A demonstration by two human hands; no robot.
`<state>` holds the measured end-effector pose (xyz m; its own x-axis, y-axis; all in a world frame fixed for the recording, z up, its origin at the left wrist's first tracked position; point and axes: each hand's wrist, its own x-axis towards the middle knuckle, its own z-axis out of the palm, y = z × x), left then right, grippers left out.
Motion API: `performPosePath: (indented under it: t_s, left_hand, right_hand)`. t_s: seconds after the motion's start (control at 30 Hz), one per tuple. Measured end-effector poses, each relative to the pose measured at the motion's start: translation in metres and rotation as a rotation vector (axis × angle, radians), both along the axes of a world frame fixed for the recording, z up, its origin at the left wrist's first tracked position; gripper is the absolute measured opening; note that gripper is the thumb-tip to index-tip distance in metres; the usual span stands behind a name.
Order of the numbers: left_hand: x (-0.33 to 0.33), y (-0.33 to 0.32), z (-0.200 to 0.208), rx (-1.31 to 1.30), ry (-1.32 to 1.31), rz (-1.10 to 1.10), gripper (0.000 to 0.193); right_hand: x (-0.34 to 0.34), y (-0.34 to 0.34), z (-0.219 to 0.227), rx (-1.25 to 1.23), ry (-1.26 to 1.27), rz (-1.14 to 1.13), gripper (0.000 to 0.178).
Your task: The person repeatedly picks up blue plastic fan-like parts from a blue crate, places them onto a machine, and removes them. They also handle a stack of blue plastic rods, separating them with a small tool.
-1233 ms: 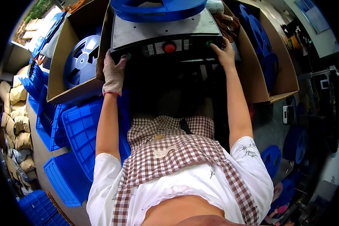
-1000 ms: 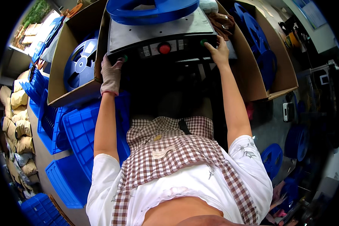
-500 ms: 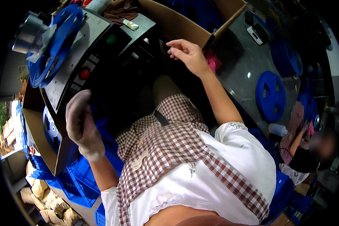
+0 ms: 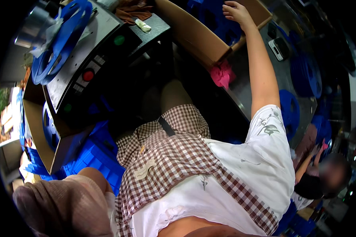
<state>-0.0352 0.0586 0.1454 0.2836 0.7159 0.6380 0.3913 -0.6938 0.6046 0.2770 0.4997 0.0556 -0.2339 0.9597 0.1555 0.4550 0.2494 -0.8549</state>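
Observation:
My right hand (image 4: 236, 12), bare, is stretched out over the cardboard box (image 4: 199, 39) at the top, its fingers slightly bent and apart with nothing in them. Beneath it, blue plastic reels (image 4: 209, 14) lie in the box. Low at the left, my left hand (image 4: 63, 203) wears a grimy, light-coloured knit glove and is raised close to the view. Its fingers are blurred and folded out of clear sight, so what they do is hidden. Nearest to that hand are blue plastic crates (image 4: 101, 154).
At the upper left stands a machine with a red button (image 4: 88, 75), a green button (image 4: 119, 40) and a mounted blue reel (image 4: 61, 43). An open cardboard box (image 4: 51, 152) holds another reel. Pink cloth (image 4: 223, 74) hangs by the table (image 4: 265, 51). A co-worker (image 4: 310, 183) is at the right.
My right hand has moved up and right, from before the cardboard box to over it. My left hand has come back, down and left, from beside the machine. The view has shifted slightly.

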Motion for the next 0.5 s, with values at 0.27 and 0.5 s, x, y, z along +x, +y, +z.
performPosePath:
  t_s: [0.27, 0.5]
  left_hand:
    - [-0.057, -0.002, -0.011, -0.073, -0.218, 0.598, 0.043]
    - [-0.158, 0.066, -0.061, 0.145, 0.736, 1.029, 0.057]
  right_hand:
    - [0.041, 0.031, -0.078, -0.667, 0.122, -0.305, 0.086]
    - [0.007, -0.022, -0.004, 0.069, 0.362, -0.416, 0.031]
